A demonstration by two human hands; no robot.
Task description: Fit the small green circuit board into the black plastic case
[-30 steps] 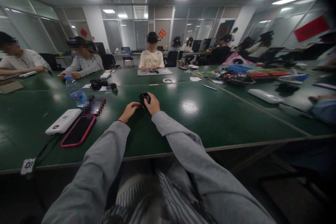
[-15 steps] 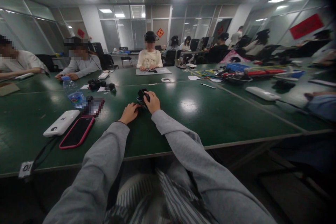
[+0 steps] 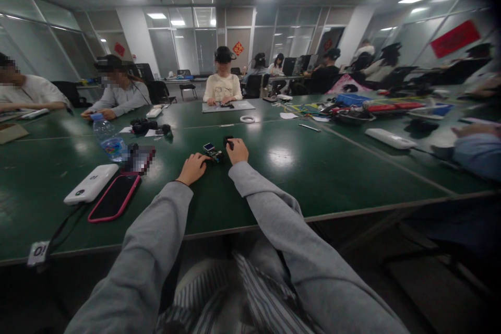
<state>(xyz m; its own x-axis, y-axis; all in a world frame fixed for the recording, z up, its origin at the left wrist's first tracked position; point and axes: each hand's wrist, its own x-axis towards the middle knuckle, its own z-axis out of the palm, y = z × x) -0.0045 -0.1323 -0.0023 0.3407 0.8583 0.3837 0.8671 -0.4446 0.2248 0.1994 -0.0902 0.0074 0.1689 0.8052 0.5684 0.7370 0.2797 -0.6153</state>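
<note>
On the green table before me lies a small electronic device (image 3: 213, 153) with a little screen and exposed circuit parts. My left hand (image 3: 193, 168) is beside it, fingers curled and closed on its near left edge; the exact grip is partly hidden. Just right of the device, my right hand (image 3: 238, 151) is closed around a black box-shaped cover (image 3: 227, 141), held apart from the device. The hand's back hides part of the cover.
To the left are a pink-edged phone (image 3: 115, 198), a white power bank (image 3: 91, 183) with a cable, and a water bottle (image 3: 109, 138). A tape roll (image 3: 247, 119) and a white pen (image 3: 309, 128) lie farther off. Several people sit around the table.
My right hand has moved right with the black cover, off the electronic device, whose screen and circuitry now show. The left hand has stayed in place.
</note>
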